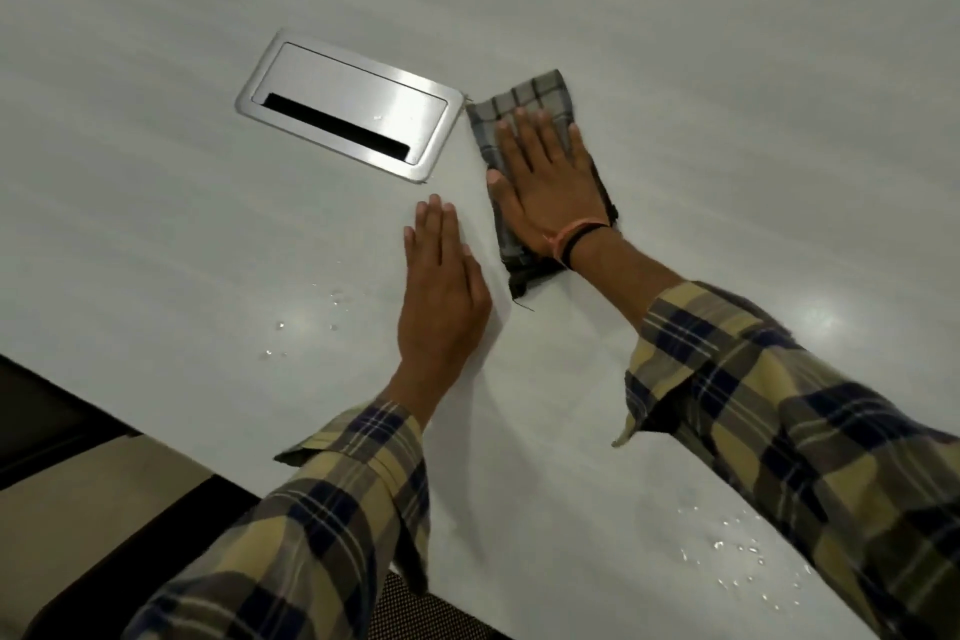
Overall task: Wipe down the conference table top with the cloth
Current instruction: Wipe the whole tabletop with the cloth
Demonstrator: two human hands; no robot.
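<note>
While the right hand (545, 187) presses flat, fingers (524, 135) straight, on the folded grey checked cloth (524, 99), much of that cloth is hidden beneath the palm. It lies on the pale grey tabletop (675, 42), just beside the brushed-metal cable hatch (353, 104). The left hand (441, 291) rests flat nearby, fingers relaxed, holding nothing. Water droplets (737, 561) glint near the right sleeve, which is cut off at the picture's edge.

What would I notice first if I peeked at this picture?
Probably the two hands lying flat on the pale conference table: the right hand presses a folded checked cloth, while the left hand rests bare on the top beside it. Next, the shiny silver cable hatch set into the table, just left of the cloth. Small water drops glisten nearer the table edge, left of the left hand.
</note>
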